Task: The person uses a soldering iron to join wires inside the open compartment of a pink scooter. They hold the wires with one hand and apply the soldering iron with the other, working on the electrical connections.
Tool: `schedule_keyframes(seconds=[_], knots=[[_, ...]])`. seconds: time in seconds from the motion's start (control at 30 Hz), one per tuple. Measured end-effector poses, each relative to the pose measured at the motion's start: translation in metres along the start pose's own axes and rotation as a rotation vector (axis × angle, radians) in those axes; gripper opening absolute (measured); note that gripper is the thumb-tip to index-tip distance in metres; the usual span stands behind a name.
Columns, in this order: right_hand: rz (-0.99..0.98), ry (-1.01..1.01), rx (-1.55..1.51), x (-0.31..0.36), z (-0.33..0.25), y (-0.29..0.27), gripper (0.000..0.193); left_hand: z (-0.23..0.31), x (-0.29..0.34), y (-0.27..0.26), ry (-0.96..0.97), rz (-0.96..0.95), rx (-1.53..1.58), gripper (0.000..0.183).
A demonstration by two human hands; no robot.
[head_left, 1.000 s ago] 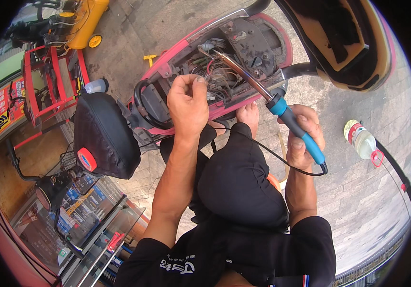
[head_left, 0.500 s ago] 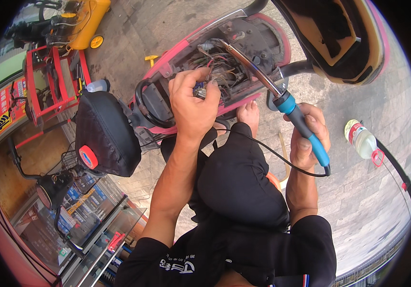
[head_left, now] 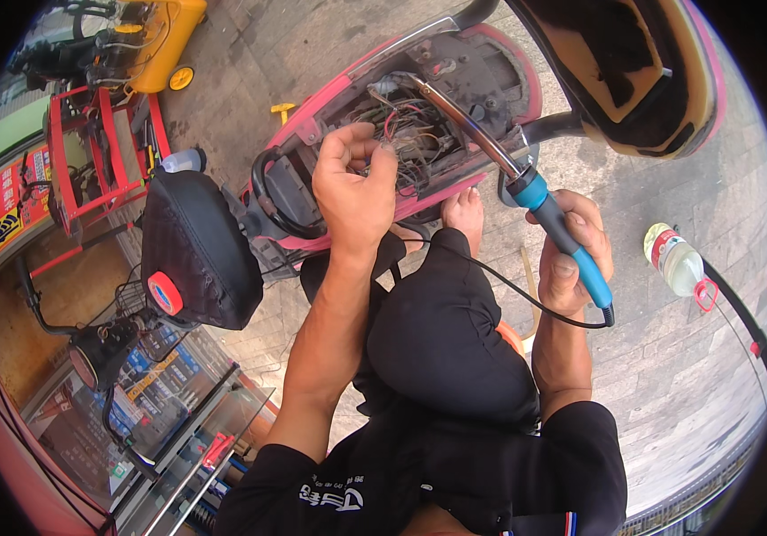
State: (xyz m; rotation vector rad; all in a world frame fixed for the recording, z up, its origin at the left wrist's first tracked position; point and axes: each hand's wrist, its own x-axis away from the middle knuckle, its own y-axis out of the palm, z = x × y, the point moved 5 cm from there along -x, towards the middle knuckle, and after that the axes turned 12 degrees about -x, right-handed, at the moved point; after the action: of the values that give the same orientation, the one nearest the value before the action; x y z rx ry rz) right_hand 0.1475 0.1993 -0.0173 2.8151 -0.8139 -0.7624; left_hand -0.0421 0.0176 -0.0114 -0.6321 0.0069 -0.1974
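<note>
My right hand (head_left: 583,248) is closed round the blue and black handle of a soldering iron (head_left: 562,228). Its long metal barrel slants up to the left, and the tip is over the far part of a tangle of wires (head_left: 415,134). These wires fill the open body of a pink scooter (head_left: 308,121). At the near left side of the tangle, my left hand (head_left: 355,192) has its thumb and fingers drawn together on a thin wire; the fingertips are partly hidden. A black cord (head_left: 508,281) runs from the iron's handle leftward across my knee.
The raised scooter seat (head_left: 633,71) stands at the upper right. A padded black seat (head_left: 200,250) is at the left, near a red metal rack (head_left: 102,170) and a yellow wheeled machine (head_left: 169,40). A clear bottle (head_left: 680,263) lies on the paving at right.
My left hand has shifted slightly left and turned, its fingers curling more and uncovering some wires. The soldering iron in my right hand has hardly moved.
</note>
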Motion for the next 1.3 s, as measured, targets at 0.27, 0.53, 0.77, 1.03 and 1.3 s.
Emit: schedule_keyframes(seconds=[0.27,0.53,0.77,1.03,1.3], knots=[[0.035,-0.010,-0.007,0.001,0.002,0.003,0.045,-0.004,-0.008,0.000,-0.248,0.076,-0.033,0.022],[0.131,-0.038,-0.097,0.000,-0.001,0.005,0.044,-0.009,-0.011,-0.004,-0.284,0.129,-0.191,0.023],[0.155,-0.062,-0.115,-0.001,-0.004,0.002,0.041,-0.023,-0.021,0.001,-0.407,0.099,-0.034,0.024],[0.154,-0.050,-0.135,-0.003,-0.001,0.004,0.040,-0.038,-0.036,0.003,-0.494,-0.164,-0.118,0.031],[0.154,-0.031,-0.132,-0.001,0.000,-0.001,0.041,-0.021,-0.029,-0.004,-0.444,-0.176,-0.182,0.036]])
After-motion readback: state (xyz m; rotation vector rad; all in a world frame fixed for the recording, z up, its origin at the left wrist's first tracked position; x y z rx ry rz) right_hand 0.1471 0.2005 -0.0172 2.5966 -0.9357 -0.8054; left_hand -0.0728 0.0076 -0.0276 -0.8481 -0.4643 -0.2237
